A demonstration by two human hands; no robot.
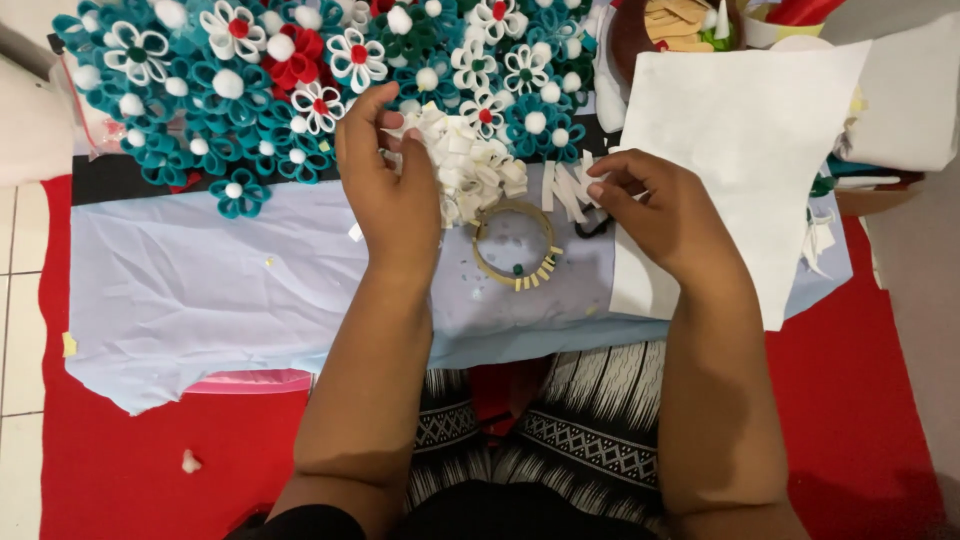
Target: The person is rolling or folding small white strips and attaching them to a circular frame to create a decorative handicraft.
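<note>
Right hand (665, 215) fingers pinched on white strip (578, 190), tilted up-left; left hand (392, 190) fingers gripping folded-strip pile (470, 160).

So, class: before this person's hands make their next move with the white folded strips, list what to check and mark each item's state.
1. Left hand touches the pile of white folded foam strips: ok.
2. Right hand rests by the loose white strips: ok.
3. Round tape ring lies within reach between the hands: ok.
4. White sheet lies flat: ok.
5. Pale blue work sheet free of scraps: not ok.
6. Right fingers grip a strip: cannot tell.
</note>
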